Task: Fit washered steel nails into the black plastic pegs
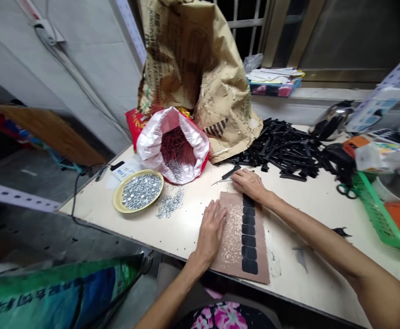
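Note:
A brown board (232,228) with a pale speckled patch lies near the table's front edge. Along its right side runs a column of black square pieces (249,241). My left hand (212,230) rests flat on the board's left edge, fingers stretched forward. At the board's far end, my right hand (250,183) is bent with its fingers together; what they hold, if anything, is hidden. Just beyond its fingertips are a short black strip (230,172) and a thin light-coloured sliver (220,181). To the left, small silvery discs (171,203) are scattered beside a yellow bowl (117,198) of similar discs.
A red-and-white bag (148,148) of dark red thin pieces lies open behind the bowl. Behind stands a big brown paper sack (225,98). A heap of black strips (282,148) spreads at the back. Scissors (346,191) and a green basket (371,210) are right.

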Available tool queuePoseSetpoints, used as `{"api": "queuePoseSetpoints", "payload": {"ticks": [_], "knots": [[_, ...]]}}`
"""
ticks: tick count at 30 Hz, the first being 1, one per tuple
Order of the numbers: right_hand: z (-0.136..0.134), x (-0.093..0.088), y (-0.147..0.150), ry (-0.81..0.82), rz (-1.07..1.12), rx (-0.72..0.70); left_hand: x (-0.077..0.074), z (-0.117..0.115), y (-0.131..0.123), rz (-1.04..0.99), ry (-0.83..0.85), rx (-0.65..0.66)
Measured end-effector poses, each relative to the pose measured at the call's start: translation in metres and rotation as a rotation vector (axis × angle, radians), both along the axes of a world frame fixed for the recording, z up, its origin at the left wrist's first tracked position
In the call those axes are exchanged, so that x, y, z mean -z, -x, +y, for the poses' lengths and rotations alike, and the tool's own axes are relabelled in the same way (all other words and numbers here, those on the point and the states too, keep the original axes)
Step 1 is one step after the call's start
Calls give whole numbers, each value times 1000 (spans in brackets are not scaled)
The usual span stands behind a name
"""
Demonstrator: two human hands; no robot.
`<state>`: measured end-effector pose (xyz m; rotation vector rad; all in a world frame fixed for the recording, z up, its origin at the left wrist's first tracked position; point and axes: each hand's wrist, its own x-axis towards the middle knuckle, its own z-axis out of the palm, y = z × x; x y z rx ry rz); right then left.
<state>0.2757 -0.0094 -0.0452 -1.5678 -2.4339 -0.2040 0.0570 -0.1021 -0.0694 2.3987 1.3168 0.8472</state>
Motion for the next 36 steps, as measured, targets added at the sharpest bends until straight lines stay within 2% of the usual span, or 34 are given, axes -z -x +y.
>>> {"api": "queuePoseSetpoints", "payload": {"ticks": [4, 7, 9, 12, 17, 21, 24, 26, 28, 30, 33, 36], "knots": [[25, 22, 16, 33, -107, 12, -16, 13, 56, 30, -65, -322], [24, 29, 12, 18, -125, 3, -15, 27, 94, 136, -84, -423], [21, 28, 6, -29, -112, -9, -11, 34, 107, 200, -82, -442], [14, 21, -2, -149, -47, -25, -8, 39, 108, 295, -55, -437], [-8, 1, -5, -290, 110, -57, -11, 44, 97, 432, -43, -434], [-41, -10, 13, -278, 223, -111, -10, 51, 89, 546, -85, -421], [-66, -12, 33, -197, 315, -121, -8, 57, 87, 518, -87, -445], [-78, -14, 46, -133, 405, -122, -10, 58, 87, 372, -55, -465], [-87, -17, 58, -69, 496, -123, -14, 57, 85, 107, 45, -461], [-92, -22, 68, -10, 569, -115, -22, 52, 77, -259, 235, -439], [-96, -31, 79, 51, 639, -107, -37, 40, 56, -817, 550, -335], [-97, -36, 85, 70, 657, -87, -52, 30, 32, -1139, 732, -232]]}}
